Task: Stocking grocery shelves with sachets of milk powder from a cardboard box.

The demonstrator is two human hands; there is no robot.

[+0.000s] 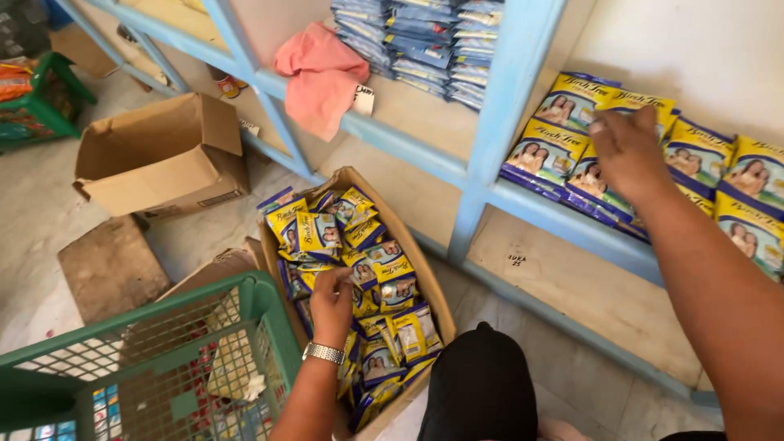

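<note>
My left hand (331,304), with a metal watch on the wrist, reaches into an open cardboard box (406,233) on the floor and rests on the yellow-and-blue packets (322,233) piled in it. Whether its fingers grip a packet is hidden. My right hand (629,155) lies flat on a row of the same yellow-and-blue packets (545,151) stacked on the blue shelf (563,220), fingers spread over the top of the stack.
A green plastic basket (163,367) stands at the lower left. An empty cardboard box (159,155) lies open on the floor behind it. A pink cloth (320,73) hangs over the upper shelf beside stacked blue packets (425,45). My black-clad knee (480,392) is beside the box.
</note>
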